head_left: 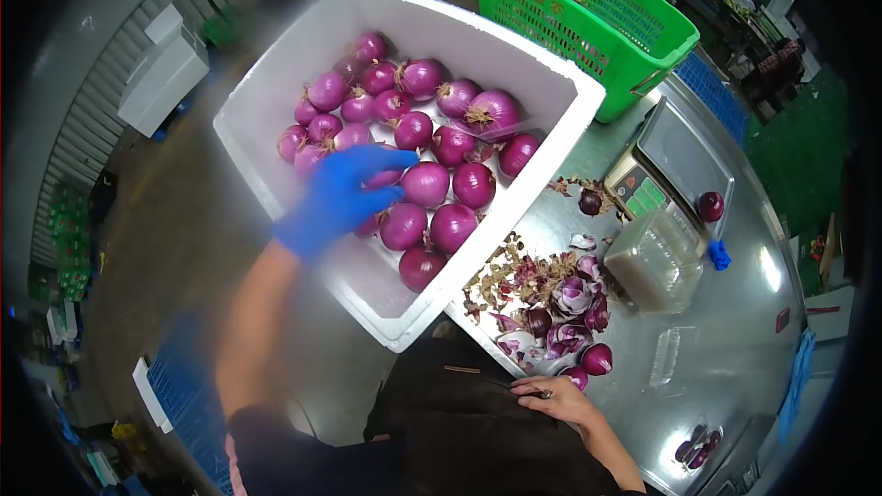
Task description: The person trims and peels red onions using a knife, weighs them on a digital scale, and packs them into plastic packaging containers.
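Note:
My left hand [344,193], in a blue glove, reaches into a white foam box [404,326] of red onions [425,185]. Its fingers are bent over an onion, partly hidden beneath them, with a gap between thumb and fingers. My bare right hand [554,397] is at the near edge of the metal table [643,386], closed around a small dark object that I cannot make out. Just above that hand are a red onion [596,359] and a heap of onion skins and peeled outer layers [570,298].
A green crate [634,28] stands behind the box with an onion inside. On the table are a scale [680,161] with an onion on it, stacked clear plastic trays [654,262], a blue scrap [719,255] and a small packed tray of onions [698,447].

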A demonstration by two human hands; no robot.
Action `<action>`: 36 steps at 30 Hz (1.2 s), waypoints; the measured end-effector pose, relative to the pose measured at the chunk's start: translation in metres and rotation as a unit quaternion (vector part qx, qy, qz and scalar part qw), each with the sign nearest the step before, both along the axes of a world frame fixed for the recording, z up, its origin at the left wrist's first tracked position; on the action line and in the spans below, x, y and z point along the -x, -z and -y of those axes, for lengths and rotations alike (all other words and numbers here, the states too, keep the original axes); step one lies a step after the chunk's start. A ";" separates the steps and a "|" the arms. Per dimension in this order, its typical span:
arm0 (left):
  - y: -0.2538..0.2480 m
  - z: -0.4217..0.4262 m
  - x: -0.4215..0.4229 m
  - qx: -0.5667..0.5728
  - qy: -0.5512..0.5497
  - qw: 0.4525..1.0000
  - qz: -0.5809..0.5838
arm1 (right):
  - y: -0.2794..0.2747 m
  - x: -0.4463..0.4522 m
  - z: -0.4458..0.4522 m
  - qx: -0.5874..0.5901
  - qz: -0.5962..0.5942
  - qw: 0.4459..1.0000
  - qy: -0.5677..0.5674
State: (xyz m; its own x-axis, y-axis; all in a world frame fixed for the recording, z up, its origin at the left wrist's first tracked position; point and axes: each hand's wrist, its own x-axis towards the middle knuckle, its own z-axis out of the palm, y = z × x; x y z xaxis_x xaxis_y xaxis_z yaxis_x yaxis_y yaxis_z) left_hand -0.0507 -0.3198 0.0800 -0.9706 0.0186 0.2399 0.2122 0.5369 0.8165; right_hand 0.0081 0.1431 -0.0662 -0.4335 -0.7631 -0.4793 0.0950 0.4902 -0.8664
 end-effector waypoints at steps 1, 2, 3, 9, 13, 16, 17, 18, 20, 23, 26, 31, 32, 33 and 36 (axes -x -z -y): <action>0.014 0.008 0.017 0.087 0.044 0.995 -0.019 | -0.008 0.003 0.001 -0.017 0.025 0.999 0.019; 0.029 0.016 0.035 0.174 0.088 0.980 -0.039 | -0.015 0.006 0.004 -0.033 0.050 0.997 0.039; 0.041 0.018 0.048 0.259 0.133 0.955 -0.059 | -0.024 0.007 0.008 -0.057 0.045 0.995 0.062; 0.096 0.007 0.085 0.445 0.189 0.875 0.020 | -0.032 -0.006 0.039 -0.037 0.035 0.984 0.174; 0.085 -0.007 0.091 0.404 0.188 0.888 0.116 | -0.029 -0.015 0.054 -0.049 0.051 0.979 0.194; 0.116 0.018 0.088 0.618 0.225 0.747 -0.095 | -0.002 -0.022 0.053 0.016 -0.049 0.979 0.196; 0.119 0.018 0.087 0.631 0.223 0.734 -0.118 | 0.000 -0.020 0.053 0.023 -0.043 0.977 0.206; 0.113 0.015 0.088 0.645 0.217 0.720 -0.138 | 0.001 -0.019 0.054 0.034 -0.037 0.976 0.212; 0.096 0.007 0.091 0.620 0.234 0.748 -0.038 | 0.002 -0.017 0.051 0.021 -0.060 0.975 0.211; 0.082 0.005 0.093 0.579 0.249 0.776 0.014 | 0.000 -0.014 0.045 0.011 -0.083 0.975 0.208; 0.045 -0.010 0.088 0.528 0.270 0.805 0.024 | 0.000 -0.016 0.039 0.007 -0.077 0.972 0.220; 0.038 0.007 0.084 0.427 0.169 0.888 0.005 | -0.001 -0.016 0.032 0.002 -0.106 0.961 0.256; 0.040 0.015 0.080 0.341 0.156 0.926 -0.043 | -0.005 -0.014 0.032 -0.010 -0.110 0.958 0.265; 0.047 0.018 0.074 0.239 0.099 0.966 -0.017 | -0.012 -0.009 0.030 -0.019 -0.117 0.955 0.272; 0.017 -0.014 0.053 0.046 -0.040 0.998 0.012 | -0.007 0.001 0.025 -0.007 -0.138 0.940 0.312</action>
State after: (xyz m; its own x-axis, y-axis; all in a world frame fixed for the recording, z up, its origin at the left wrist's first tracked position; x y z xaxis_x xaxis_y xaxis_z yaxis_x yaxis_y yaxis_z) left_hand -0.1035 -0.3058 0.0633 -0.9751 -0.0386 0.2182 0.1469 0.6242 0.7673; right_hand 0.0075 0.1180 -0.0589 -0.9040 -0.3132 -0.2908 0.1401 0.4256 -0.8940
